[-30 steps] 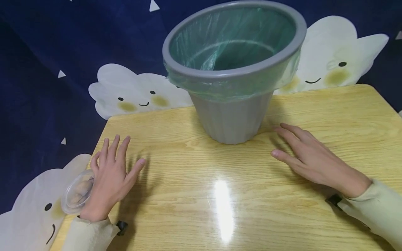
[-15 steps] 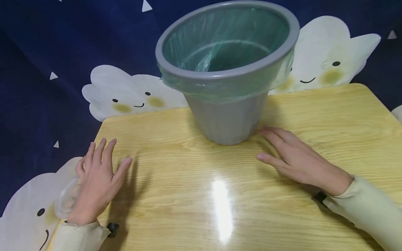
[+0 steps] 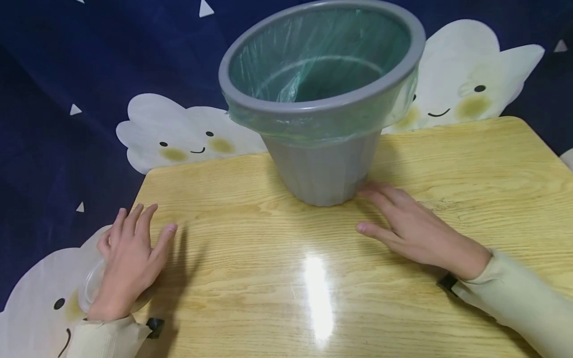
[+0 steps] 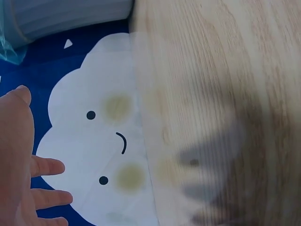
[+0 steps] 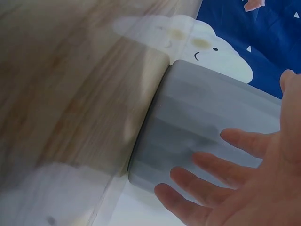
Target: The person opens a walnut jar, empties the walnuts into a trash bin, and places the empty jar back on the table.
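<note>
A grey trash can (image 3: 322, 169) with a green plastic liner (image 3: 313, 124) folded over its rim stands toward the back of the table. My right hand (image 3: 416, 231) is beside its base, fingers extended, fingertips right at the lower right side. In the right wrist view the spread fingers (image 5: 225, 169) overlap the can's grey wall (image 5: 188, 113). On the left, my left hand (image 3: 130, 261) hovers above the table with fingers spread and nothing held. Below it a clear round container (image 3: 91, 286) sits at the table's left edge, mostly covered by the hand and wrist.
The light wooden table (image 3: 250, 288) carries a bright glare in the middle. Behind it and to the left hangs a dark blue curtain (image 3: 53, 164) with white smiling clouds and small triangles.
My right hand has moved left to the base of the trash can. My left hand has shifted left and slightly down, over the clear container. The view has turned slightly.
</note>
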`<control>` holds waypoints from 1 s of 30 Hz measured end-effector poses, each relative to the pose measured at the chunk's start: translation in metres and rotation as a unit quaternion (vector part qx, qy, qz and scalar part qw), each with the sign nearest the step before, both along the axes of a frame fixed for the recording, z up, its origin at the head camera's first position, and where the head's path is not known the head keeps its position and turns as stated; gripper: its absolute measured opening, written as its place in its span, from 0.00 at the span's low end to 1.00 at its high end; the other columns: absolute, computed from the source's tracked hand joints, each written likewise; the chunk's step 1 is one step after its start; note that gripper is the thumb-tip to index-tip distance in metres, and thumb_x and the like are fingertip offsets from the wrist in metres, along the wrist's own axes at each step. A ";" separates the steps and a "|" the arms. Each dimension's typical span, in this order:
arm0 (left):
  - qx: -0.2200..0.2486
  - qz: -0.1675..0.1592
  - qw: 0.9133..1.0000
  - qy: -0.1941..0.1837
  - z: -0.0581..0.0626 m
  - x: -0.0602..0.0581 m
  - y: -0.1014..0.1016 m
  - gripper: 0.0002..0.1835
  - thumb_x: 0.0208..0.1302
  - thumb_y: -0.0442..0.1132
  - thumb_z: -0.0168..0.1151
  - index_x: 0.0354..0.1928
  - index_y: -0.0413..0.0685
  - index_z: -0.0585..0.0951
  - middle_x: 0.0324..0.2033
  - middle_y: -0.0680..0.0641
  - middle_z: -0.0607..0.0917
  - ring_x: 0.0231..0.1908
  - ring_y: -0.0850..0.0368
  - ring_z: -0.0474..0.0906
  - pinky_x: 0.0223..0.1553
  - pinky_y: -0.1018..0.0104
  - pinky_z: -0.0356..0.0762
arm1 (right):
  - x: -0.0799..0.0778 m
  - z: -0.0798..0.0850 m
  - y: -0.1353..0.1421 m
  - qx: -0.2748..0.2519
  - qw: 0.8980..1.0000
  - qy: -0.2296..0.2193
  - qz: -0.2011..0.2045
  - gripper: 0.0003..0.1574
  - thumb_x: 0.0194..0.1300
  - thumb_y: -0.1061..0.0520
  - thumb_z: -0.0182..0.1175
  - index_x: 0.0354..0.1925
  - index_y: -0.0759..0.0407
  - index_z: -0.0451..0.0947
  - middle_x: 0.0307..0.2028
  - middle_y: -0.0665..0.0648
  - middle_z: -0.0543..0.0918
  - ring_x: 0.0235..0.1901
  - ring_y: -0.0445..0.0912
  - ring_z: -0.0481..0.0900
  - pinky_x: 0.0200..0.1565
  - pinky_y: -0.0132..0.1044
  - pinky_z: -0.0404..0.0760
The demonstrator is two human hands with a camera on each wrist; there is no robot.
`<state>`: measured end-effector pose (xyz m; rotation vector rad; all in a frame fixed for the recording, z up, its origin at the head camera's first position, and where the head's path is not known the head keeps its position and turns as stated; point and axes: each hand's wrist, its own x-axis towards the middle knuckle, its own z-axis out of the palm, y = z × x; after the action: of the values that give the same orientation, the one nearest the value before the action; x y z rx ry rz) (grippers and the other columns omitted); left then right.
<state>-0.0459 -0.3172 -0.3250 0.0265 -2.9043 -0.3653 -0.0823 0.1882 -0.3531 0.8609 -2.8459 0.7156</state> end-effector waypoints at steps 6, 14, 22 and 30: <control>-0.001 0.010 1.000 -0.002 -0.002 0.001 -0.007 0.37 0.79 0.61 0.45 0.76 0.42 0.64 0.74 0.26 0.64 0.79 0.24 0.44 0.64 0.24 0.41 | 0.000 -0.005 -0.006 -0.003 0.999 0.029 0.019 0.42 0.71 0.41 0.65 0.74 0.55 0.66 0.71 0.65 0.72 0.69 0.62 0.73 0.65 0.62 0.75; 0.001 0.027 0.999 -0.017 -0.003 0.001 -0.015 0.37 0.80 0.62 0.42 0.77 0.41 0.63 0.73 0.25 0.65 0.77 0.22 0.48 0.64 0.24 0.42 | -0.001 -0.008 -0.012 -0.011 0.998 0.048 0.044 0.41 0.72 0.41 0.64 0.74 0.56 0.67 0.70 0.65 0.72 0.69 0.62 0.73 0.66 0.62 0.74; 0.007 0.043 0.999 -0.022 -0.005 0.003 -0.025 0.37 0.81 0.62 0.41 0.76 0.41 0.64 0.73 0.26 0.66 0.76 0.22 0.51 0.63 0.24 0.44 | 0.000 -0.008 -0.020 -0.004 0.999 0.029 0.042 0.41 0.72 0.39 0.62 0.74 0.55 0.67 0.70 0.64 0.73 0.70 0.62 0.73 0.66 0.62 0.76; 0.011 0.053 0.998 -0.036 -0.006 0.005 -0.032 0.37 0.81 0.62 0.40 0.77 0.42 0.64 0.74 0.27 0.65 0.74 0.22 0.53 0.62 0.23 0.45 | 0.001 -0.009 -0.027 -0.012 0.998 0.031 0.051 0.40 0.73 0.39 0.62 0.74 0.53 0.67 0.69 0.62 0.75 0.68 0.60 0.75 0.65 0.60 0.76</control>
<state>-0.0410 -0.3487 -0.3310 0.2009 -2.9544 -0.3866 -0.0815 0.1611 -0.3618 1.0139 -2.7495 0.7192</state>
